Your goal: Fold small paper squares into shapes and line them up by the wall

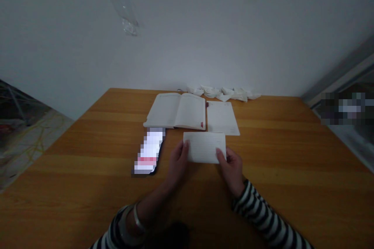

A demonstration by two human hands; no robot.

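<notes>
Above a wooden table [292, 171], two bare hands hold up a small piece of lined white paper [204, 148], wider than it is tall, near the middle of the view. The left hand [178, 161] pinches its left edge, thumb on the front; the right hand [232, 169] pinches the lower right corner, thumb on the front and fingers curled behind. In this dim light it is hard to tell whether the paper is folded or a single layer. Black-and-white striped sleeves [263, 214] cover the forearms, and a pale bracelet [137, 218] circles the left wrist. Beyond the paper lies an open notebook [191, 111] with a small red mark at its lower right corner. Just to its right is a loose lined sheet [222, 118], flat on the table. Left of the left hand rests a phone [149, 149], its lit screen blurred out. Crumpled white tissue [226, 93] lines the table's far edge, against a plain pale wall [204, 35].
</notes>
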